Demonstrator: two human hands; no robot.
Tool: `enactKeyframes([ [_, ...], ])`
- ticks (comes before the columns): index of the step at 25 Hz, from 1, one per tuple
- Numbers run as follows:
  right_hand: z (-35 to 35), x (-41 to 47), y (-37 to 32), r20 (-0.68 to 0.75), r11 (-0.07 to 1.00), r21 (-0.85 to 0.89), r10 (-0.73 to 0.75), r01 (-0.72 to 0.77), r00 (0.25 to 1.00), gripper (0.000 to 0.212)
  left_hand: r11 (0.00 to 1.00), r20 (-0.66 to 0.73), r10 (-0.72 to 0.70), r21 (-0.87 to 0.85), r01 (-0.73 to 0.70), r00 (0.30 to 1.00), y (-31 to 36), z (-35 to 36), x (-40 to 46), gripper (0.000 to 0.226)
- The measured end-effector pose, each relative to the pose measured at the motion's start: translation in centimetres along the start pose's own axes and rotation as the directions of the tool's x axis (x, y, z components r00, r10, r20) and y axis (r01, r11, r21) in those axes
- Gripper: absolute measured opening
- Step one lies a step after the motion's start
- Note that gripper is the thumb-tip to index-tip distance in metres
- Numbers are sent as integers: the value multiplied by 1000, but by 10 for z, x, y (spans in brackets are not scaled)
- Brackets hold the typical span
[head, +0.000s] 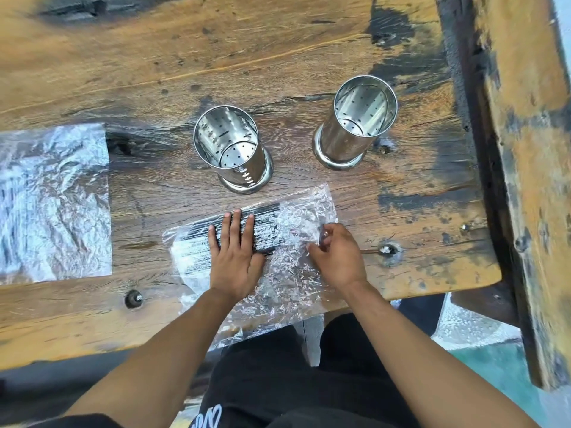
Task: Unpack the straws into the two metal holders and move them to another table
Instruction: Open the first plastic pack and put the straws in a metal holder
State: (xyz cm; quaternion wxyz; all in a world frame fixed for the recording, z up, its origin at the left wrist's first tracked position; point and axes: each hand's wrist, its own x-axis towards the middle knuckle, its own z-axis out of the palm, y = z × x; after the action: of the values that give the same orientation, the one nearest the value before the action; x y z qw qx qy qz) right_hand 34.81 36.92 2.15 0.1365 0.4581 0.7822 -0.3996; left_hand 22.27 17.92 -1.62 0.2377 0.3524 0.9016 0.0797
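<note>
- A second crinkled plastic bag (pixel 52 202) lies at the counter's (pixel 278 57) left edge, contents unclear.
- Left hand (pixel 236 261) presses flat, grip apart, on the black straws (pixel 262 211) inside their clear bag (pixel 287 273).
- Right hand (pixel 338 257) pinches that bag's plastic.
- Both metal holders (pixel 233 148) (pixel 355 122) stand empty; filling and carrying remain.

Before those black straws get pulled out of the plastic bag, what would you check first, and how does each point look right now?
1. Both metal holders upright: left holder and right holder stand on their bases. Ok.
2. Holders empty: both show bare perforated bottoms. Ok.
3. Straws pinned: left hand lies flat on them through the plastic bag. Ok.
4. Bag open: right hand pinches the film; an opening is not visible. Cannot tell.
5. Bag fully on the wooden table: its near edge overhangs. Not ok.
</note>
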Motion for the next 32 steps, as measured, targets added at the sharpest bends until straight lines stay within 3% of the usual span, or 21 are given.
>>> enactKeyframes([
  [3, 2, 2, -7, -22, 991, -132, -30, 27, 999, 39, 978, -5, -12, -206, 11, 1000, -4, -9, 1, 81],
  [7, 3, 4, -11, -22, 987, -161, 1, -5, 1000, 15, 943, 44, -31, -329, 44, 999, -11, -23, 3, 98],
  [11, -1, 7, -17, -20, 974, -179, 140, -141, 990, 17, 984, -17, 51, -167, -53, 999, -31, -34, -7, 98],
  [13, -7, 5, -21, -14, 975, -182, 128, -128, 992, 17, 1000, 41, 17, -16, -16, 999, -41, -39, -10, 107],
  [15, -10, 2, -24, 66, 992, 17, 121, -122, 990, 17, 995, 130, -74, 78, 64, 989, -54, -43, -11, 118],
  [16, -11, 2, -24, 148, 961, 223, 135, -166, 980, 16, 992, 150, -96, 90, 84, 984, -61, -44, -11, 120],
  [17, -11, 1, -24, 263, 858, 451, 136, -246, 955, 19, 993, 157, -104, 77, 92, 982, -66, -46, -10, 120],
  [18, -12, 2, -23, 388, 683, 638, 115, -356, 915, 27, 995, 151, -99, 43, 94, 984, -69, -48, -9, 117],
  [20, -13, 5, -22, 556, 360, 763, 57, -537, 829, 34, 995, 117, -94, -14, 96, 989, -69, -50, -5, 109],
  [21, -13, 8, -20, 594, 316, 755, 42, -575, 803, 32, 994, 104, -103, -18, 106, 989, -67, -51, -5, 106],
  [22, -11, 10, -21, 619, 345, 730, 33, -590, 785, 30, 993, 96, -112, -13, 113, 989, -66, -50, -5, 105],
  [24, -8, 13, -26, 631, 502, 664, 21, -554, 776, 31, 994, 87, -111, -2, 111, 990, -64, -49, -5, 104],
  [27, 1, 21, -35, 540, 775, 539, -17, -330, 842, 27, 994, 84, -112, 6, 112, 990, -66, -49, -5, 105],
  [30, 11, 31, -37, 402, 732, 621, 8, -280, 915, 30, 993, 91, -116, 22, 115, 989, -67, -49, -4, 106],
  [32, 15, 31, -37, 214, 872, 489, -107, -12, 971, 18, 992, 101, -123, 30, 120, 987, -65, -49, -4, 109],
])
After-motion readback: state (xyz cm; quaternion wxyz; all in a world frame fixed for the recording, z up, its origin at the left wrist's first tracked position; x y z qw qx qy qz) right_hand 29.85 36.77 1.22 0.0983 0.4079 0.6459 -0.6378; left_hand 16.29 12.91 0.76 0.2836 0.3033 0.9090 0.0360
